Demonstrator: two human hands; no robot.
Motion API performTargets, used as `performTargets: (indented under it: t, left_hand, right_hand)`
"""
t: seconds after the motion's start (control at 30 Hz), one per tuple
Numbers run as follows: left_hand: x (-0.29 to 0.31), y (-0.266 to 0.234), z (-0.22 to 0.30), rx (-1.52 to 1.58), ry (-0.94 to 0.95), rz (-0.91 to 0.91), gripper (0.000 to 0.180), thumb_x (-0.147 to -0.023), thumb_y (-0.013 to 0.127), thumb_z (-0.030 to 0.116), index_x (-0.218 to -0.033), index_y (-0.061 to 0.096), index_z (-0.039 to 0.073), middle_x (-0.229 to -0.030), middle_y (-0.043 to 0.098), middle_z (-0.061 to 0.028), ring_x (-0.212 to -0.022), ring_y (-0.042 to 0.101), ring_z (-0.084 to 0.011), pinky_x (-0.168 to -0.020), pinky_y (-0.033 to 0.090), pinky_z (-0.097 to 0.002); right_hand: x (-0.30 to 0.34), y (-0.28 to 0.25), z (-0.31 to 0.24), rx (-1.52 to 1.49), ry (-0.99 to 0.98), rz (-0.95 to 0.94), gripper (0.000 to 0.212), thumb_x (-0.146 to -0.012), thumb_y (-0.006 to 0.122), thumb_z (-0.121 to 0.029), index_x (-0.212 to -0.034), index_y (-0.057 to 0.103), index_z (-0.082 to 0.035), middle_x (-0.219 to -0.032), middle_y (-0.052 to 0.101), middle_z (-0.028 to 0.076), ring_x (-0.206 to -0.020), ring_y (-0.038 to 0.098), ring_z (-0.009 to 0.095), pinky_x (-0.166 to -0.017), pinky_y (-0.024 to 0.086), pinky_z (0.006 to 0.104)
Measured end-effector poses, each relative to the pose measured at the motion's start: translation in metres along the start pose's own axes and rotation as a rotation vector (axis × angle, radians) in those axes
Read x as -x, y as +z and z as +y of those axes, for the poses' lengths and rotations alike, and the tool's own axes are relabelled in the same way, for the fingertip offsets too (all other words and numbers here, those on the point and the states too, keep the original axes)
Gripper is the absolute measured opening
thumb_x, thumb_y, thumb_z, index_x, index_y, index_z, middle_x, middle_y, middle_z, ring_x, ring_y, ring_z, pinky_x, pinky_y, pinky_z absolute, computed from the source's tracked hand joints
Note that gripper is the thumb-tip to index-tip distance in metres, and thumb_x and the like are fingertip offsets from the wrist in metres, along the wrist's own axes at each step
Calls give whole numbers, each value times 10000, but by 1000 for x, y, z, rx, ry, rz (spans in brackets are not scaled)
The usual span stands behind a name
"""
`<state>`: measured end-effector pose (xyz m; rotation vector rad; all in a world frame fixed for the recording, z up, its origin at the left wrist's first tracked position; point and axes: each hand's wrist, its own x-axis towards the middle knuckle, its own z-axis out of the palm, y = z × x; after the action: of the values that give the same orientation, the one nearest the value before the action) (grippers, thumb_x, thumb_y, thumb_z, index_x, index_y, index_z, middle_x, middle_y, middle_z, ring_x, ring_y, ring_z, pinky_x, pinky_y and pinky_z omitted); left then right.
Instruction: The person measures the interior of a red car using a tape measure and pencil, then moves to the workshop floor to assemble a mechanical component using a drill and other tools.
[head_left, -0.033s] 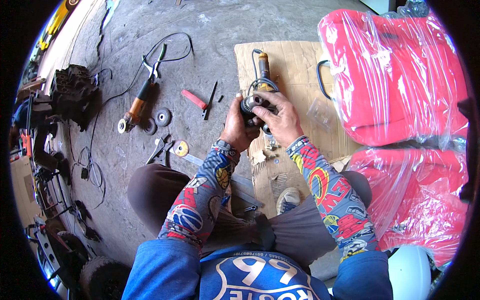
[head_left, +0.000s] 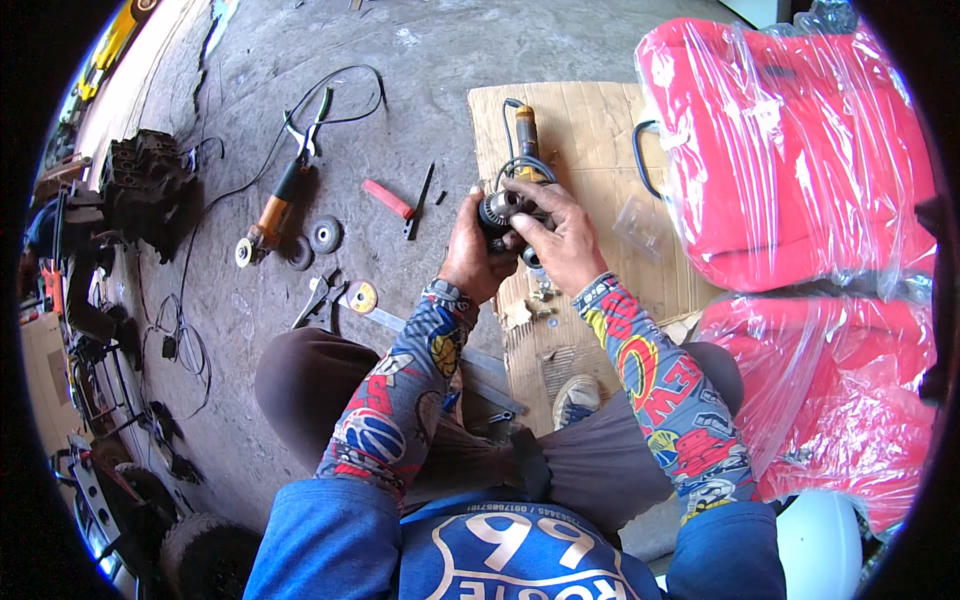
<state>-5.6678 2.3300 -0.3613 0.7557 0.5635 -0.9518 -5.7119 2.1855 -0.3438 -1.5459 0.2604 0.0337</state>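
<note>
My left hand (head_left: 473, 250) is closed round a dark metal part with a toothed ring (head_left: 493, 210), which looks like a drill chuck. The thumb and fingers of my right hand (head_left: 562, 232) pinch its round grey end (head_left: 509, 203). The palms hide much of the part. Just beyond the hands, a yellow and black power tool (head_left: 527, 125) with a looped cord lies on the flattened cardboard (head_left: 590, 120). Below them on the cardboard are small metal pieces (head_left: 541, 290) and a torn scrap (head_left: 517, 315).
On the concrete at left lie an angle grinder (head_left: 277, 212), pliers (head_left: 312, 125), two grinding wheels (head_left: 325, 235), a red-handled tool (head_left: 388, 198) and a yellow disc (head_left: 361, 296). Red seats (head_left: 790, 160) in clear plastic stand at right. Dark machinery (head_left: 150, 185) stands at far left.
The metal part has turned slightly between my hands, and my right fingers have shifted a little on its end. Everything around them stays put.
</note>
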Motion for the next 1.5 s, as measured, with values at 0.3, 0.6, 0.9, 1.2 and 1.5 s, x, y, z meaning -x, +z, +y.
performTargets:
  t: [0.3, 0.6, 0.9, 1.2, 1.5]
  left_hand:
    - [-9, -3, 4, 57, -41, -55, 533, -944, 485, 710, -821, 610, 206, -560, 453, 60, -391, 356, -111, -374, 248, -255]
    - [-10, -6, 4, 38, -4, 31, 571, -954, 404, 726, -806, 588, 206, -567, 462, 46, -397, 307, -107, -394, 209, -264]
    - [-13, -9, 4, 79, 21, 89, 577, -945, 418, 728, -795, 582, 195, -569, 470, 44, -400, 318, -102, -394, 206, -259]
    - [-12, -11, 4, 78, 37, 79, 580, -941, 416, 738, -833, 614, 203, -583, 461, 63, -408, 325, -94, -396, 203, -254]
    - [-12, -10, 2, 76, 24, 95, 602, -926, 428, 753, -821, 612, 190, -548, 458, 62, -398, 321, -99, -395, 207, -264]
  right_hand:
    - [-8, 5, -8, 81, 68, 25, 434, -820, 848, -255, -1170, 687, -55, -1049, 706, 107, -980, 681, 195, -816, 551, 337]
    - [-11, 12, -4, 233, -57, 101, 428, -792, 850, -226, -1135, 696, -22, -1067, 666, 169, -1033, 650, 273, -892, 531, 390]
    - [-7, 16, -14, 273, -74, 124, 447, -779, 863, -259, -1123, 696, -28, -1143, 656, 177, -1074, 648, 316, -935, 514, 394]
    - [-6, 16, -19, 308, -103, 29, 485, -807, 769, -167, -1270, 652, -83, -1147, 656, 178, -1079, 648, 349, -960, 513, 414]
    - [-10, 17, -17, 388, -215, 36, 439, -814, 780, -189, -1229, 681, -84, -1141, 675, 174, -1093, 652, 364, -953, 516, 439]
